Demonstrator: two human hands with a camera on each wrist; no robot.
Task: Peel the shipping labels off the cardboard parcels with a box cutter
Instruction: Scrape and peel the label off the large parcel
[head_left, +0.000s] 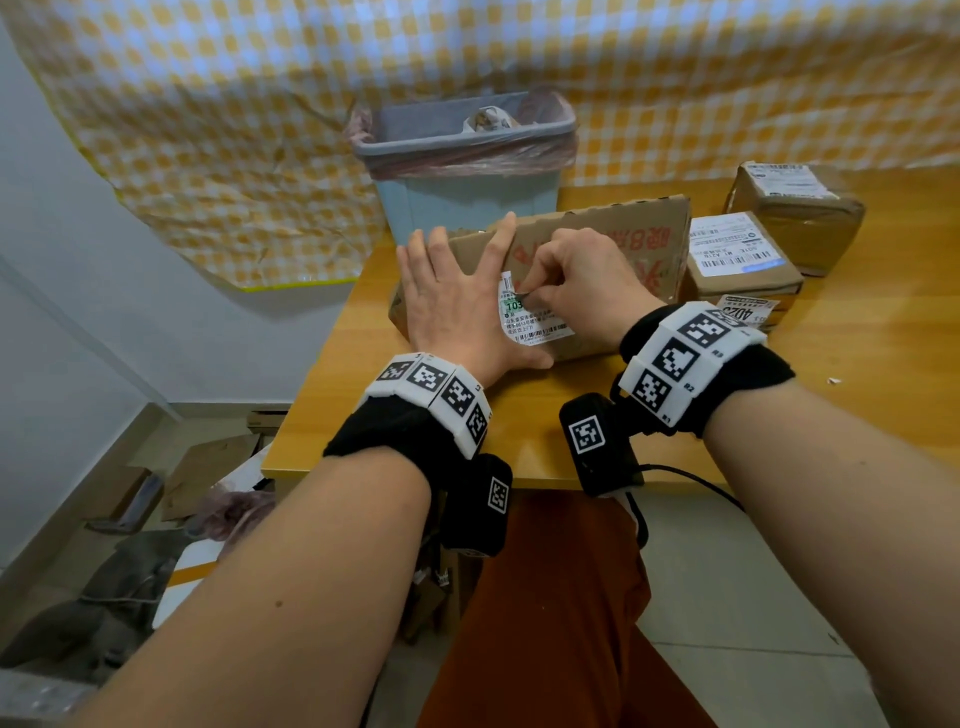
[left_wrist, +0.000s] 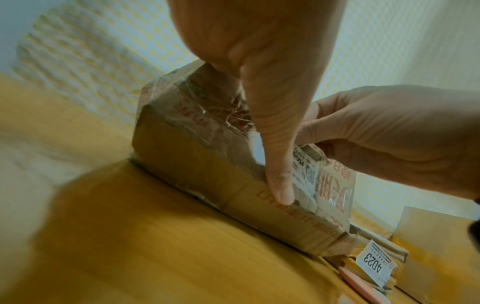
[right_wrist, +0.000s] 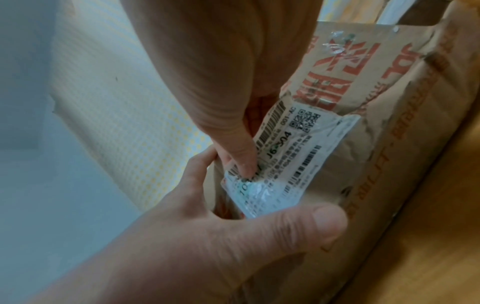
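While the left hand (head_left: 457, 306) lies spread flat on the cardboard parcel (head_left: 597, 249) at the desk (head_left: 857, 415) near edge, the right hand (head_left: 582, 291) pinches the shipping label (head_left: 535, 322) on its top face, fingers curled. Further parcels (head_left: 743, 265) stand right; a lined bin (head_left: 462, 161) stands behind.

Creased cardboard parcel (head_left: 597, 244), glossy label (head_left: 535, 317)

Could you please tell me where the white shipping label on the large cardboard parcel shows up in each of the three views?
Head: shipping label at centre, between the hands.
Left wrist: label right of centre, behind the thumb.
Right wrist: label at centre.
Shared landmark: the parcel's red print.
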